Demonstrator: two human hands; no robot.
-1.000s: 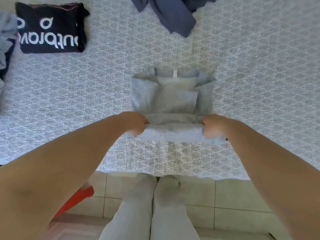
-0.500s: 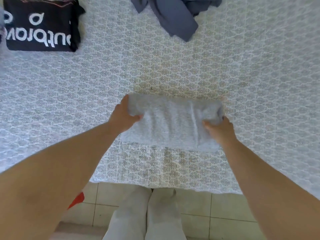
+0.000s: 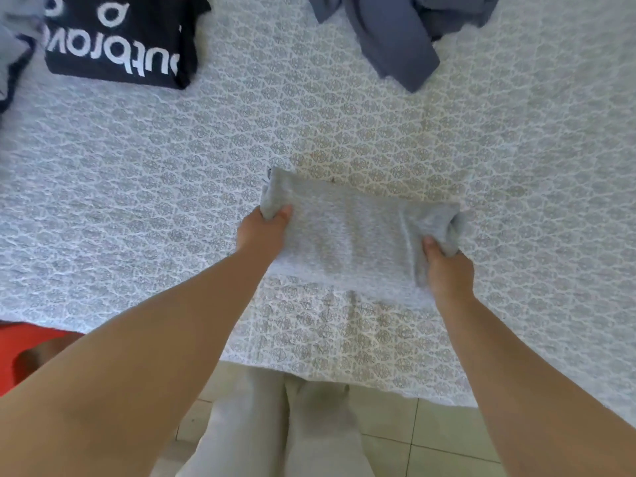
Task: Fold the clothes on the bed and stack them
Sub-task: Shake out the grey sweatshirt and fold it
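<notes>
At the bottom of the frame the person's grey-trousered legs (image 3: pixel 275 432) stand on a tiled floor (image 3: pixel 430 438), right against the near edge of the bed (image 3: pixel 137 201), whose patterned cover fills most of the view. A red object (image 3: pixel 24 352) shows at the lower left, beside the bed edge.

Just past centre, the left hand (image 3: pixel 260 232) grips the left end of the folded grey garment (image 3: pixel 347 242), thumb on top and fingers curled under the bunched cloth. The right hand (image 3: pixel 447 270) pinches the right end the same way, thumb pressed on top. The garment lies as a compact rectangle, tilted slightly, near the bed's front edge.

Bare cover stretches to both sides and beyond it. At the upper left lies a folded black shirt with white lettering (image 3: pixel 117 46), touching a grey heap (image 3: pixel 12 39) at the frame's edge. A loose blue-grey garment (image 3: pixel 395 32) sprawls at the top centre.
</notes>
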